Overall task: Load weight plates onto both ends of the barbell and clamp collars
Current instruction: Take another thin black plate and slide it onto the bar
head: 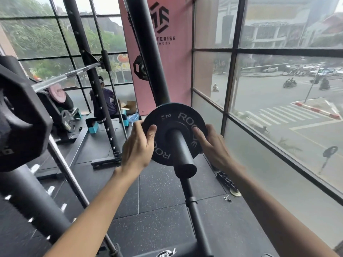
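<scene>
A small black weight plate [167, 119] with white lettering sits on a thick black sleeve [182, 156] whose end points toward me. My left hand [138, 145] grips the plate's left rim, thumb on its face. My right hand [211, 143] holds the right rim, fingers across the lettering. A large black plate [20, 115] hangs on the silver barbell [68, 75] at the left edge. No collar is visible on either bar.
Black rack uprights [148, 49] rise behind the plate. A person in dark clothes sits on the floor [104, 101] farther back, near teal blocks [92, 127]. Floor-to-ceiling windows [278, 89] run along the right. A pink plate [56, 93] and small clips [227, 198] lie around.
</scene>
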